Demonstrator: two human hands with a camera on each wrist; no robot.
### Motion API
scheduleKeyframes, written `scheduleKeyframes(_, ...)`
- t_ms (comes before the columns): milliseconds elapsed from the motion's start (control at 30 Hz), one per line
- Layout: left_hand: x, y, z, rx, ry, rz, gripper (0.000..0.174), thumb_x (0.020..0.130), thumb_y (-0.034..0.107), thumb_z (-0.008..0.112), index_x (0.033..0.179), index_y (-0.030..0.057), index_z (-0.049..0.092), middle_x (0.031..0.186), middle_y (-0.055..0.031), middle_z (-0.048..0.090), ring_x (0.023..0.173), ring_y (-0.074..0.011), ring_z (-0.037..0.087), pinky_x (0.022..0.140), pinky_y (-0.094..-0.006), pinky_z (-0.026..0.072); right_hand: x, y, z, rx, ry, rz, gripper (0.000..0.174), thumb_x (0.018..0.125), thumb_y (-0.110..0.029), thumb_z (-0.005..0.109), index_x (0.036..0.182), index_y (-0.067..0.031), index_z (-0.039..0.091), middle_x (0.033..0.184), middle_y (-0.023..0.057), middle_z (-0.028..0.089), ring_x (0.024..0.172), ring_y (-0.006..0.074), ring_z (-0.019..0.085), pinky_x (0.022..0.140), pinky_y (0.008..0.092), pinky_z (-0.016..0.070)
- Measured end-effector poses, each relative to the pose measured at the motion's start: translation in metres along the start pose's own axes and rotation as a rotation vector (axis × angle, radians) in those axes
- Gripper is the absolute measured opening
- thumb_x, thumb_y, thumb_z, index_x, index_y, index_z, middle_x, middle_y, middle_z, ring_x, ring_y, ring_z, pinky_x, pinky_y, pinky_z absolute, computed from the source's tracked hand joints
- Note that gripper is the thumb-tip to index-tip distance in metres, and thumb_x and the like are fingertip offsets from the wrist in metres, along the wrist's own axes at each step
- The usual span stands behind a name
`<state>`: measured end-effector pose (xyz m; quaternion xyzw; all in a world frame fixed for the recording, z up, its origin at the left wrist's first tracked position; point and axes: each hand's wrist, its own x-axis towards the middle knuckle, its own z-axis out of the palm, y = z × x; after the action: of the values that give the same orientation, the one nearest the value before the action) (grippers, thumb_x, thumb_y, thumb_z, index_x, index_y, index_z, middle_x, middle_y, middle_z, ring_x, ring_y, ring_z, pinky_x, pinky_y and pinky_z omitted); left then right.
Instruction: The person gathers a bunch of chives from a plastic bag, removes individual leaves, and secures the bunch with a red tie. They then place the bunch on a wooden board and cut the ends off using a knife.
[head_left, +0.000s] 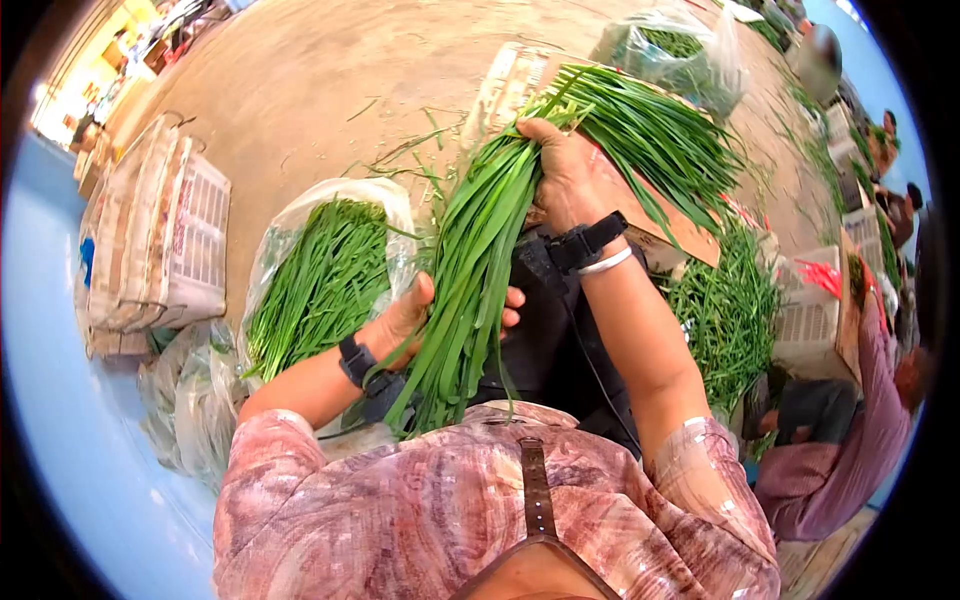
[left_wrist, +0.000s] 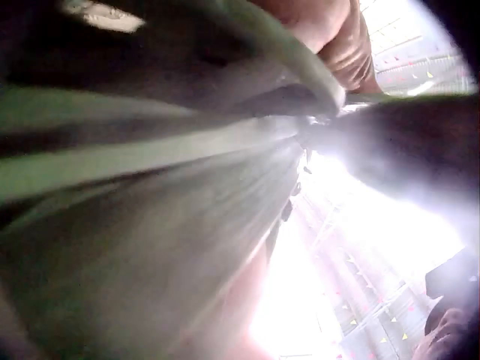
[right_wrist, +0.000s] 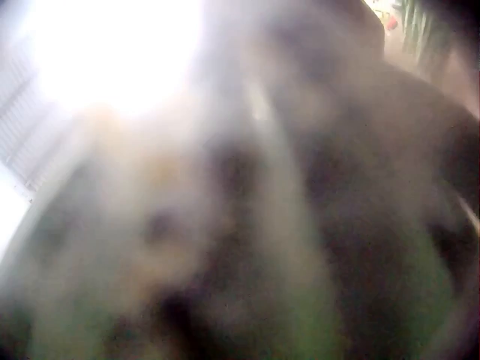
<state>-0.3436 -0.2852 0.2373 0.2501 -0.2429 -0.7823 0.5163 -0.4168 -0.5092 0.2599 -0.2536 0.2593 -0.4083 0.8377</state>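
Note:
A long bunch of garlic chives [head_left: 482, 235] slants across the lap in the head view, its leaf tips hanging toward the shirt. My right hand [head_left: 568, 178] grips it near the top, the thumb lying over the stems. Lower down, my left hand [head_left: 405, 310] cups the leaves from beneath, with the thumb on one side and fingertips showing on the other. Another pile of garlic chives [head_left: 650, 135] lies just beyond the right hand on a cardboard-covered crate [head_left: 690, 228]. Close, blurred leaves [left_wrist: 150, 157] fill much of the left wrist view; the right wrist view is mostly blur and glare.
An open plastic bag [head_left: 400, 205] of chives stands at the left, near stacked crates [head_left: 195, 240]. Loose greens [head_left: 725, 310] lie by the right forearm. Another bag [head_left: 725, 75] is at the back. A seated person [head_left: 840, 460] and more crates [head_left: 805, 315] are at the right.

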Motion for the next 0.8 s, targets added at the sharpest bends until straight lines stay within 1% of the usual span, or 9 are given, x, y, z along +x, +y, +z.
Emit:
scheduleKeyframes(67, 0.004, -0.013, -0.007, 0.016, 0.001, -0.067, 0.092, 0.067, 0.059, 0.074, 0.133, 0.0035, 0.042, 0.121, -0.0161, 0.056, 0.101, -0.0233, 0.062, 0.089, -0.0373, 0.0517, -0.008, -0.01, -0.02, 0.048, 0.065, 0.05, 0.017, 0.078, 0.004, 0.059, 0.094, 0.0047, 0.056, 0.077, 0.0118, 0.061, 0.06, 0.0257, 0.062, 0.053, 0.0386, 0.0563)
scheduleKeyframes(133, 0.01, -0.016, 0.013, -0.018, 0.131, -0.167, 0.064, 0.072, 0.014, 0.076, 0.128, 0.0026, 0.046, 0.105, -0.0156, 0.062, 0.08, -0.0199, 0.065, 0.074, -0.032, 0.0552, -0.017, -0.013, -0.035, 0.021, 0.155, -0.185, 0.017, 0.076, 0.005, 0.06, 0.093, 0.0033, 0.055, 0.077, 0.0107, 0.06, 0.059, 0.025, 0.062, 0.053, 0.0383, 0.0563)
scheduleKeyframes(233, 0.035, -0.028, 0.024, 0.148, 0.244, -0.296, 0.059, 0.068, 0.005, 0.073, 0.121, -0.0027, 0.05, 0.087, -0.0139, 0.064, 0.063, -0.0141, 0.056, 0.054, -0.0242, 0.0448, -0.035, -0.029, -0.069, 0.051, 0.135, -0.192, 0.014, 0.079, 0.0, 0.061, 0.092, -0.0008, 0.056, 0.076, 0.0106, 0.061, 0.06, 0.0247, 0.063, 0.054, 0.0401, 0.0571)
scheduleKeyframes(333, 0.062, -0.019, 0.03, 0.315, 0.14, -0.399, 0.052, 0.066, 0.003, 0.072, 0.114, -0.0044, 0.053, 0.082, -0.0132, 0.064, 0.06, -0.0137, 0.055, 0.054, -0.0246, 0.0447, -0.057, -0.061, -0.124, 0.155, -0.013, -0.154, 0.022, 0.083, -0.015, 0.067, 0.101, -0.0056, 0.059, 0.087, 0.0128, 0.066, 0.069, 0.0257, 0.066, 0.066, 0.0409, 0.0581)
scheduleKeyframes(400, 0.08, -0.006, 0.049, 0.535, 0.063, -0.357, 0.044, 0.066, 0.004, 0.071, 0.107, -0.0035, 0.056, 0.077, -0.0113, 0.064, 0.06, -0.0145, 0.056, 0.054, -0.0247, 0.0448, -0.103, -0.101, -0.141, 0.232, -0.209, -0.222, 0.051, 0.083, -0.048, 0.065, 0.113, -0.0079, 0.058, 0.106, 0.0088, 0.065, 0.097, 0.026, 0.063, 0.088, 0.046, 0.0508)
scheduleKeyframes(500, 0.118, -0.007, 0.057, 0.751, -0.023, -0.408, 0.039, 0.067, 0.003, 0.07, 0.104, -0.0007, 0.059, 0.078, -0.0096, 0.065, 0.062, -0.0149, 0.059, 0.058, -0.0255, 0.0473, -0.113, -0.129, -0.219, 0.299, -0.242, -0.316, 0.06, 0.084, -0.054, 0.06, 0.122, -0.0084, 0.054, 0.113, 0.0116, 0.063, 0.102, 0.0279, 0.061, 0.092, 0.0456, 0.0481)
scheduleKeyframes(733, 0.164, -0.019, 0.095, 0.635, -0.13, -0.479, 0.037, 0.07, 0.003, 0.073, 0.102, -0.0015, 0.056, 0.076, -0.0103, 0.063, 0.062, -0.0162, 0.061, 0.06, -0.027, 0.0518, -0.199, -0.178, -0.272, -0.064, 0.053, -0.466, 0.043, 0.093, -0.025, 0.053, 0.128, -0.0019, 0.048, 0.114, 0.013, 0.061, 0.1, 0.0216, 0.062, 0.085, 0.0381, 0.0523)
scheduleKeyframes(767, 0.163, -0.023, 0.09, 0.597, -0.129, -0.505, 0.036, 0.07, 0.004, 0.074, 0.101, -0.0018, 0.057, 0.075, -0.0104, 0.062, 0.06, -0.0161, 0.061, 0.059, -0.0268, 0.0514, -0.202, -0.178, -0.259, -0.027, 0.178, -0.538, 0.03, 0.092, -0.018, 0.055, 0.118, -0.0022, 0.057, 0.096, 0.0069, 0.066, 0.075, 0.0133, 0.065, 0.053, 0.0246, 0.0544)
scheduleKeyframes(800, 0.167, -0.025, 0.087, 0.571, -0.136, -0.516, 0.036, 0.069, 0.006, 0.075, 0.1, -0.002, 0.057, 0.074, -0.0106, 0.062, 0.059, -0.0161, 0.06, 0.058, -0.0266, 0.0509, -0.2, -0.18, -0.273, -0.054, 0.17, -0.458, 0.029, 0.092, -0.018, 0.056, 0.116, -0.0031, 0.058, 0.095, 0.0051, 0.066, 0.071, 0.0117, 0.064, 0.047, 0.0213, 0.051)
